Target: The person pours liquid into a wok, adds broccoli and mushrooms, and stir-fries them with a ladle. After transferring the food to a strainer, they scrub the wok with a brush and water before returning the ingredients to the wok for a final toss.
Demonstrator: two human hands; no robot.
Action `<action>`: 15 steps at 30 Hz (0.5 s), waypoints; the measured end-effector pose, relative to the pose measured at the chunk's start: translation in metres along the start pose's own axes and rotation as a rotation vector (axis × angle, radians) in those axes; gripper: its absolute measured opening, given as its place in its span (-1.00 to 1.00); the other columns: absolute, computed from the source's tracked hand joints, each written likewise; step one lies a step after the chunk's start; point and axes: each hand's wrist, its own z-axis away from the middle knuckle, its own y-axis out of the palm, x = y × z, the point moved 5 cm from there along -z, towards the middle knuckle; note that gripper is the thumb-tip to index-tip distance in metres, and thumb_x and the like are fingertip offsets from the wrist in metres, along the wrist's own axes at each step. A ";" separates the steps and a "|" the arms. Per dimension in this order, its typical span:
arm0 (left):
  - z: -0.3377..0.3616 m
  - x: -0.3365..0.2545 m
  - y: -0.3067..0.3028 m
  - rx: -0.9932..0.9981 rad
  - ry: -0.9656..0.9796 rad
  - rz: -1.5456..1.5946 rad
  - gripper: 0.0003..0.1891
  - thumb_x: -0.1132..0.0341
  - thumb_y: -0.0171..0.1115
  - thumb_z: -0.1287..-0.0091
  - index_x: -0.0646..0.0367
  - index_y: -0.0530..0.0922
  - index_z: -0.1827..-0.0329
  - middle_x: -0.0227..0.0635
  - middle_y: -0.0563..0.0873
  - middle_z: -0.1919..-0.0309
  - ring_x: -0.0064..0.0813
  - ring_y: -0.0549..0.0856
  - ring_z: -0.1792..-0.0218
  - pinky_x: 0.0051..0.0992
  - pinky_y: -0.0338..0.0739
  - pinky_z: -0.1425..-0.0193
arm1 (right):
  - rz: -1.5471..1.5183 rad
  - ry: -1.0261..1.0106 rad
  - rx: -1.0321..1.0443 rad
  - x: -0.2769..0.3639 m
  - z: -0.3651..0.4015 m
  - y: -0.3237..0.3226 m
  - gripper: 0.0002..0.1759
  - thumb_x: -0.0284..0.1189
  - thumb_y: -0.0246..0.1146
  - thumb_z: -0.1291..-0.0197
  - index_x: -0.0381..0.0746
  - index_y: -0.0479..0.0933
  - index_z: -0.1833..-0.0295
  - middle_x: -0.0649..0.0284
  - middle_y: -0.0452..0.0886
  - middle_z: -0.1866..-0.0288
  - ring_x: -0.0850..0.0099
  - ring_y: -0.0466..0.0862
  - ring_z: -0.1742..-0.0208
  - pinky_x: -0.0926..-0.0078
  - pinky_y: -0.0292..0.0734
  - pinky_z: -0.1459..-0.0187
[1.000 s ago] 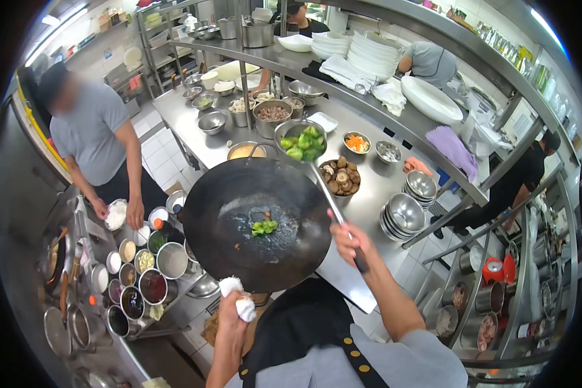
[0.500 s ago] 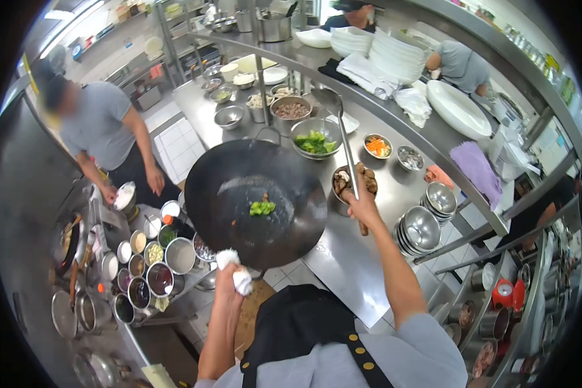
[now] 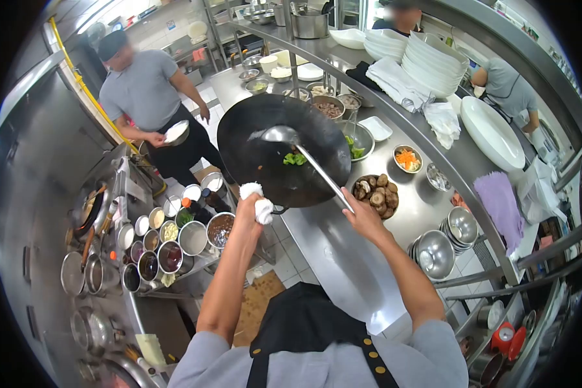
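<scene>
Wok point(image 3: 265, 129), held tilted above the table point(image 3: 343, 258) by the left hand point(image 3: 252, 208) clenched on its cloth-wrapped handle, now carries the ladle point(image 3: 317, 171), which the right hand point(image 3: 363, 216) grips and has swung in from over the bowls point(image 3: 376, 193) to beside the greens point(image 3: 295, 158).

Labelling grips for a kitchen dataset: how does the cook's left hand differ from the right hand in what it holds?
The left hand grips the wok through a white cloth; the right hand holds the ladle bare. The left hand carries a wide, dark pan tilted toward the camera; the right hand has a slim metal handle. Both are closed on a tool, and the ladle's bowl sits inside the wok by the green vegetables.
</scene>
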 end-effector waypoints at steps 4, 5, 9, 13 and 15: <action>-0.026 -0.009 0.002 0.023 -0.063 0.035 -0.95 0.42 0.03 -0.26 0.02 0.40 0.33 -0.46 0.45 0.67 -0.51 0.50 0.75 -0.46 0.32 0.79 | 0.309 -0.118 -0.012 -0.007 0.002 -0.016 -0.32 -0.39 0.15 -0.29 0.05 0.16 -0.52 0.01 0.58 0.20 0.02 0.65 0.27 0.10 0.56 0.23; -0.030 -0.011 0.000 -0.014 -0.073 0.052 -0.95 0.43 0.01 -0.26 0.03 0.39 0.30 -0.44 0.46 0.65 -0.50 0.50 0.75 -0.46 0.32 0.80 | 0.403 -0.134 -0.004 -0.012 0.003 -0.021 -0.31 -0.40 0.15 -0.28 0.09 0.17 -0.52 0.04 0.57 0.20 0.05 0.65 0.27 0.12 0.57 0.26; -0.017 -0.029 -0.003 0.027 -0.022 0.028 -0.89 0.50 0.04 -0.21 0.02 0.37 0.33 -0.47 0.41 0.66 -0.52 0.46 0.77 -0.46 0.28 0.81 | 0.571 -0.066 -0.078 -0.045 0.024 -0.058 -0.29 -0.46 0.12 -0.26 0.14 0.17 -0.52 0.06 0.60 0.12 0.06 0.63 0.20 0.11 0.58 0.25; -0.008 -0.032 -0.007 0.104 -0.020 0.009 -0.90 0.47 0.03 -0.30 0.03 0.41 0.36 -0.51 0.39 0.69 -0.58 0.43 0.78 -0.51 0.26 0.83 | 0.391 0.006 -0.088 -0.050 0.017 -0.054 -0.27 -0.48 0.15 -0.23 0.12 0.18 -0.52 0.06 0.60 0.08 0.04 0.63 0.15 0.10 0.54 0.17; -0.006 -0.032 -0.001 0.064 -0.009 0.021 -0.90 0.46 0.03 -0.30 0.02 0.40 0.37 -0.52 0.39 0.69 -0.59 0.43 0.78 -0.52 0.25 0.84 | 0.257 -0.071 -0.135 -0.041 0.000 -0.044 -0.25 -0.48 0.19 -0.21 0.11 0.18 -0.52 0.06 0.60 0.09 0.02 0.61 0.10 0.09 0.49 0.07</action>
